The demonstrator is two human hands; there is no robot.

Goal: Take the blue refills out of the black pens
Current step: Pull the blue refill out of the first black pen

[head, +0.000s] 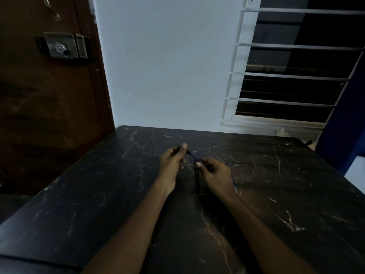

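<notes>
Both hands meet over the middle of the black marble table (118,194). My left hand (172,163) pinches the front piece of a black pen between thumb and fingers. A thin blue refill (192,155) runs from that piece to my right hand (216,175), whose fingers are closed on the black pen barrel (208,167). More black pens (197,180) lie on the table between my wrists, pointing towards me. A loose blue refill (233,177) shows along the right edge of my right hand; most of it is hidden.
A pale wall stands behind the table's far edge. A brown door with a metal lock (63,46) is at the left. A barred window (286,76) is at the right. A small white object (283,132) sits past the table's far right corner.
</notes>
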